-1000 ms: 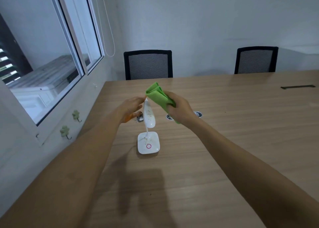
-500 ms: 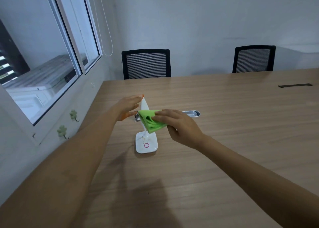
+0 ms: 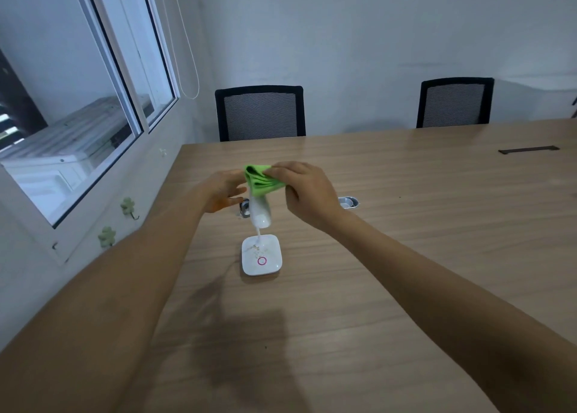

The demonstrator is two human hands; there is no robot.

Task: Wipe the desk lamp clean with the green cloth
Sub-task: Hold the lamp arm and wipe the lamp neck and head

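Observation:
A small white desk lamp stands on the wooden table, its square base (image 3: 261, 256) marked with a pink ring and its head (image 3: 261, 211) raised above it. The folded green cloth (image 3: 261, 182) covers the top of the lamp head. My right hand (image 3: 307, 191) pinches the cloth from the right. My left hand (image 3: 222, 191) is against the left side of the lamp head with its fingers spread; how firmly it grips I cannot tell.
The table (image 3: 437, 225) runs along a wall with a window (image 3: 78, 116) on the left. Two black mesh chairs (image 3: 260, 112) (image 3: 454, 102) stand at the far edge. A metal cable grommet (image 3: 347, 202) sits behind my right hand, a dark slot (image 3: 527, 150) far right.
My right hand has slid the green cloth up from the lower part of the lamp head to its top. My left hand stayed beside the lamp head.

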